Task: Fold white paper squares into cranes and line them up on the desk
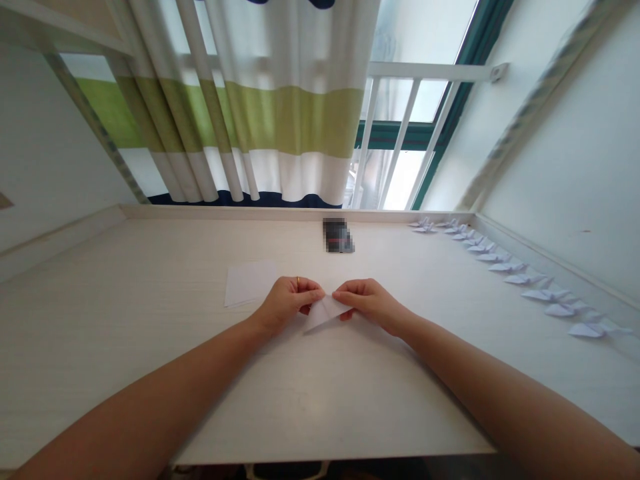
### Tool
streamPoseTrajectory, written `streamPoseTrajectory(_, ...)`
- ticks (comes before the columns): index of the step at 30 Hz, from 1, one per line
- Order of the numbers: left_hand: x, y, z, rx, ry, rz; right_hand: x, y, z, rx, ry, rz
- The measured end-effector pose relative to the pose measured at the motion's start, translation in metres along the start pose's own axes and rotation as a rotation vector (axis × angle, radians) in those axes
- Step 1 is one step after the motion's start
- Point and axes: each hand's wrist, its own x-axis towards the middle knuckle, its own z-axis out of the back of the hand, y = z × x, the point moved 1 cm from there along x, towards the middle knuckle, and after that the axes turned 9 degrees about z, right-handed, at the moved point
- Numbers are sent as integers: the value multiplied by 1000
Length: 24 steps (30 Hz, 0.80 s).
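Between both hands is a small folded sheet of white paper, with one pointed corner toward the table's front edge. My left hand, with a ring on one finger, pinches its upper left part between thumb and fingers. On the other side, my right hand grips the upper right part the same way, the thumb near the left thumb. The fingers behind the paper are partly hidden. Just left of my left hand lies a stack of white paper sheets, flat on the white table.
Several folded white paper cranes stand in a row along the table's right side. A dark, pixelated object sits near the back edge. Behind the table hang a striped curtain and a white window railing.
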Motion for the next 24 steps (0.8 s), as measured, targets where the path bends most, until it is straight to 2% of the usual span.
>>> streamPoseTrajectory(5, -3, 1, -4, 62, 17, 2, -3, 2, -7, -66, 6, 10)
streamPoseTrajectory(11, -1, -1, -4, 66, -6, 21, -2, 4, -3, -139, -41, 10)
streamPoseTrajectory(24, 13, -3, 17, -120, -218, -7, 5, 2, 18, -54, -253, 109)
